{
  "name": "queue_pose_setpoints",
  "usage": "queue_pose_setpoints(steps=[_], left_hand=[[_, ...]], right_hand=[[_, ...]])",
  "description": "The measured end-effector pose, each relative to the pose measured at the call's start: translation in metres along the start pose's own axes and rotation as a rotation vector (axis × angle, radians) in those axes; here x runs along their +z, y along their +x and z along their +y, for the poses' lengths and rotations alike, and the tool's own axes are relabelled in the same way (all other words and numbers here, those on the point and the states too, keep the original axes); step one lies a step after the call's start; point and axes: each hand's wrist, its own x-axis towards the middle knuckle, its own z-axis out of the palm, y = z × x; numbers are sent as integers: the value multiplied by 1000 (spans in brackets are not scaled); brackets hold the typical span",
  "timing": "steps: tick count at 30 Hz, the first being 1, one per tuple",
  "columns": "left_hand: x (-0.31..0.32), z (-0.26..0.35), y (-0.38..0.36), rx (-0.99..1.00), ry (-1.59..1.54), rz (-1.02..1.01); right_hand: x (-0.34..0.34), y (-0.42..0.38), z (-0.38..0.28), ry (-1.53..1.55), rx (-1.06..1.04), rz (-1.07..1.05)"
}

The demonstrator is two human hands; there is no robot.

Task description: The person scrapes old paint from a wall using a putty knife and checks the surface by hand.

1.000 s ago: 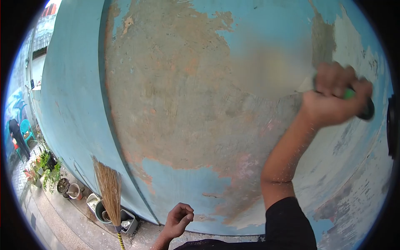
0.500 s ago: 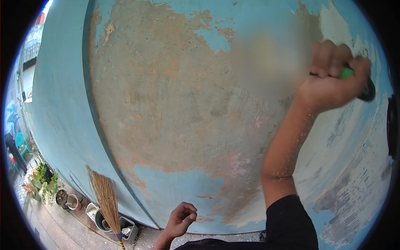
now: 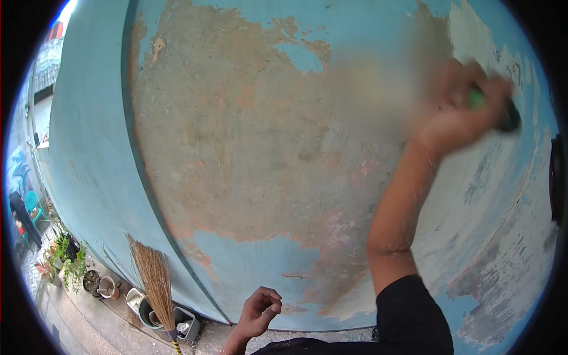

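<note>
Handle [image 3: 475,98] green and black, blurred

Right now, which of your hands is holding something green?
The right hand, raised high, grips a green-and-black handle. The left hand, low down, is loosely curled with nothing visible in it.

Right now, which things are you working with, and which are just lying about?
In use:
- green-and-black tool, in the right hand; its far end is blurred
- patchy wall

Seemingly just about:
- straw broom
- potted plants
- turquoise chair
- grey tub
</note>
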Motion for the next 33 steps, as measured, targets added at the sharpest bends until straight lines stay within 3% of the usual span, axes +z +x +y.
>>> queue_pose_setpoints(steps=[1, 2, 4, 13, 15, 16, 20, 21, 22, 26, 28, 29, 30, 32, 33], left_hand=[[-1, -1, -2, -9, -3, 23], [-1, -2, -4, -13, -8, 29], [1, -1, -5, 12, -10, 41], [7, 2, -4, -21, 51, 52], [3, -3, -7, -56, 36, 69], [2, -5, 0, -50, 44, 69], [-2, -17, 13, -15, 253, 223], [1, -6, 21, 86, 404, 232], [1, 1, 29, 195, 554, 243], [-6, 12, 41, 257, 557, 284], [-8, 12, 42, 257, 549, 270], [-9, 11, 40, 253, 549, 258], [-11, 10, 41, 251, 548, 247], [-13, 12, 49, 281, 565, 254], [-12, 13, 50, 300, 584, 257]], right_hand=[[-1, -5, -8, -111, -172, -36], [5, -11, 3, -110, -164, -38], [18, -23, 35, -402, -131, 46], [12, -23, 27, -305, -24, 141], [-13, -17, -4, 91, -54, -167], [-12, -17, 2, 95, -63, -166], [22, -38, 41, -145, 163, 80], [26, -37, 46, -200, 206, 136], [24, -35, 45, -196, 194, 133], [10, -38, 36, -220, 37, 332], [26, -35, 57, -206, 130, 110], [38, -29, 40, -308, -6, 305], [23, -26, 37, -306, -8, 304], [-19, -21, 25, 225, -147, 73], [20, -23, 51, -207, -214, 316]])
